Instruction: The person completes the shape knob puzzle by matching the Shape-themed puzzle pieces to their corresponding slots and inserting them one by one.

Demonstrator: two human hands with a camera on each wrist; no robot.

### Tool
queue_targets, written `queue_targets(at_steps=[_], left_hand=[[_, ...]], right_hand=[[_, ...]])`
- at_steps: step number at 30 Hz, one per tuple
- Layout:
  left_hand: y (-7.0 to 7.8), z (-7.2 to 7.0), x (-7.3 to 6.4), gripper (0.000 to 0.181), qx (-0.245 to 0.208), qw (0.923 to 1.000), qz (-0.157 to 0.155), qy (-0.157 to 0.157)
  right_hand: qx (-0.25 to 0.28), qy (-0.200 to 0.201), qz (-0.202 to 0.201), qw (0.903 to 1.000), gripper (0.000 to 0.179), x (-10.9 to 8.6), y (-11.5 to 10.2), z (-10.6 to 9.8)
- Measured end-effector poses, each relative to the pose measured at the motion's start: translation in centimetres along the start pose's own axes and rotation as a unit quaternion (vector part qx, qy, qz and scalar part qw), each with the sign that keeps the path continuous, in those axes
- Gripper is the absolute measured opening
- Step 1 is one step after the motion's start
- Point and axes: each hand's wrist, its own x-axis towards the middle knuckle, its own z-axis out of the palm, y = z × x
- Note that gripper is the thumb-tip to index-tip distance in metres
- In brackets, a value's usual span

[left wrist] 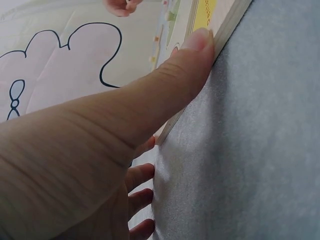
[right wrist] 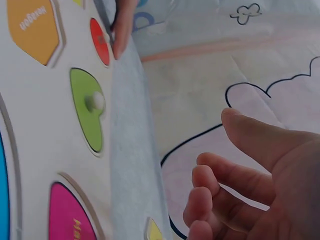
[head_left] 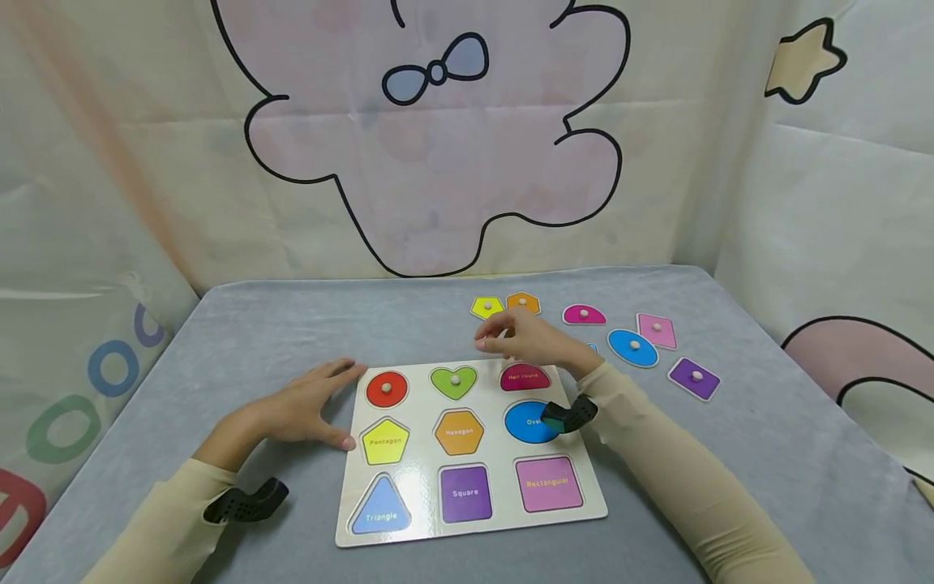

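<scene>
A white shape puzzle board lies flat on the table. A red circle piece and a green heart piece, both knobbed, sit in its far row. The other spaces show printed shapes. My left hand rests at the board's left edge; in the left wrist view its thumb presses that edge, fingers spread. Above the board's far edge is my right hand. In the right wrist view its thumb and bent fingers stand apart with nothing between them.
Beyond the board lie loose knobbed pieces: yellow pentagon, orange hexagon, magenta half round, pink piece, blue oval and purple piece. A small blue piece is mostly hidden behind my right hand.
</scene>
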Motion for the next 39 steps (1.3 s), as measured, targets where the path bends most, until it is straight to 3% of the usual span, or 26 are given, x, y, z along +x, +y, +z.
queue_targets(at_steps=[9,17,29,33,39], left_hand=[[0.0,0.0,0.0,0.112,-0.005,1.0000,-0.004,0.001],[-0.1,0.1,0.1,0.112,-0.006,1.0000,-0.006,0.001],[-0.2,-0.1,0.1,0.111,-0.006,1.0000,-0.002,0.000],[-0.2,-0.1,0.1,0.111,-0.009,1.0000,0.000,0.000],[-0.1,-0.1,0.0,0.111,-0.010,1.0000,0.001,0.001]], right_hand=[[-0.015,0.064,0.016,0.9977,0.032,-0.5,0.6,-2.8],[-0.007,0.089,0.022,0.9957,0.036,-1.2,2.0,-5.3],[-0.001,0.121,0.094,0.9882,0.050,-2.5,4.5,-8.7],[-0.004,0.128,0.110,0.9856,0.052,-2.7,5.6,-9.4],[0.009,0.134,0.168,0.9766,0.058,-2.8,7.5,-9.7]])
